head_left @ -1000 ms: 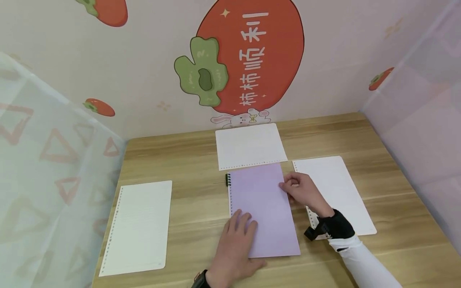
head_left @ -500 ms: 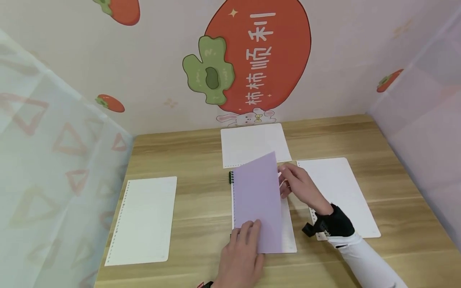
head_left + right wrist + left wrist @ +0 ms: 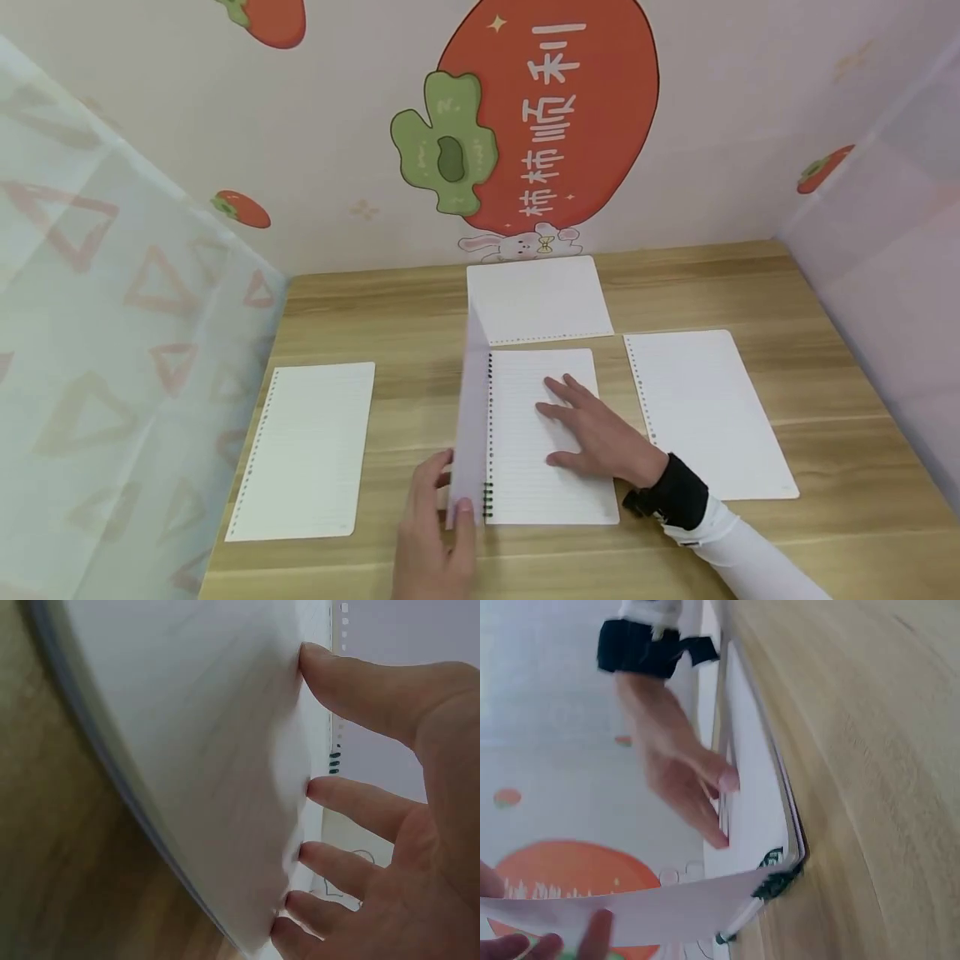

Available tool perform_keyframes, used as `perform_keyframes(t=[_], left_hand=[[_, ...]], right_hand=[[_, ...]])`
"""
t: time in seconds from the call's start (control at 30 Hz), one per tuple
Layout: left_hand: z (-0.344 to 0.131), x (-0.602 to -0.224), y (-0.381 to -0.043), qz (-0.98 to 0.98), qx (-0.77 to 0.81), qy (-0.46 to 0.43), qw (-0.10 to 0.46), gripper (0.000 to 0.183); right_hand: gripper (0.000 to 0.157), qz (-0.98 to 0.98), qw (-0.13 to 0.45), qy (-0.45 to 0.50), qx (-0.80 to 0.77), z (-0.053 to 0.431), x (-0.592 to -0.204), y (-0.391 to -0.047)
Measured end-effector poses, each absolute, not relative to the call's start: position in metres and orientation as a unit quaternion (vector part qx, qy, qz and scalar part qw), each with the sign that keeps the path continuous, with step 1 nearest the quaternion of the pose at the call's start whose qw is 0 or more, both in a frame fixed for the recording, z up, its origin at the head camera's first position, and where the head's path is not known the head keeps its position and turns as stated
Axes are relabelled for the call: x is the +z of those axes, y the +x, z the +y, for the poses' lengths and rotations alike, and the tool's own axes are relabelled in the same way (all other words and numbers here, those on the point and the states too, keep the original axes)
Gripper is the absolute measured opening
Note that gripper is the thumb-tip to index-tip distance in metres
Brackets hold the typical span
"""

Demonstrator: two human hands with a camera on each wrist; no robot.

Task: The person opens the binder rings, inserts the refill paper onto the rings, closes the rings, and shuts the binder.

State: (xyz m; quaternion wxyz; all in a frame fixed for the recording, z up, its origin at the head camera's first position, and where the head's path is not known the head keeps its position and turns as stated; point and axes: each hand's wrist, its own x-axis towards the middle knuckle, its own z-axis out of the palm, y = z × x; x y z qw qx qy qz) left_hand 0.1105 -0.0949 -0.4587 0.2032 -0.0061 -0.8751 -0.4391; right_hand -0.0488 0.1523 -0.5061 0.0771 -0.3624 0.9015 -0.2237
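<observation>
A notebook with green binding rings lies on the table, its ruled white pages [image 3: 547, 492] facing up. Its lilac cover [image 3: 471, 408] stands nearly upright along the left edge. My left hand [image 3: 435, 529] pinches the cover near its lower corner, thumb on one side and fingers on the other; the left wrist view shows the cover [image 3: 652, 911] between them. My right hand [image 3: 600, 437] is spread over the page, and in the right wrist view its fingertips [image 3: 319, 787] touch the paper.
Loose punched sheets lie around the notebook: a left sheet [image 3: 307, 450], a right sheet [image 3: 708, 408] and a back sheet [image 3: 540, 296] laid crosswise. A printed backdrop [image 3: 337, 150] rises behind the wooden table [image 3: 405, 367], with further panels at both sides.
The lilac cover has swung from lying on the pages to nearly upright at the left. My right hand has let go of it and lies on the page; my left hand has taken hold.
</observation>
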Motion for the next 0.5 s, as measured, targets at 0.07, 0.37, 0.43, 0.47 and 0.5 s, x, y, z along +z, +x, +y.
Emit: perform_keyframes(t=[0.07,0.37,0.43,0.47,0.5], left_hand=[[-0.102,-0.457,0.112,-0.863,-0.455,0.043,0.218,0.055],[-0.140,-0.456,0.114,-0.786,-0.559,0.164,0.207,0.026],[-0.147,-0.458,0.114,-0.778,-0.562,0.196,0.200,0.021],[-0.151,-0.459,0.113,-0.779,-0.556,0.211,0.200,0.018],[-0.156,-0.460,0.113,-0.780,-0.549,0.224,0.200,0.016]], right_hand=[[0.077,0.903,0.082,-0.358,-0.222,0.152,-0.507,-0.048],[0.078,0.905,0.109,-0.349,-0.216,0.154,-0.504,-0.050],[0.078,0.907,0.114,-0.343,-0.218,0.155,-0.505,-0.052],[0.078,0.907,0.116,-0.340,-0.219,0.155,-0.505,-0.052],[0.078,0.907,0.117,-0.338,-0.222,0.156,-0.505,-0.053]])
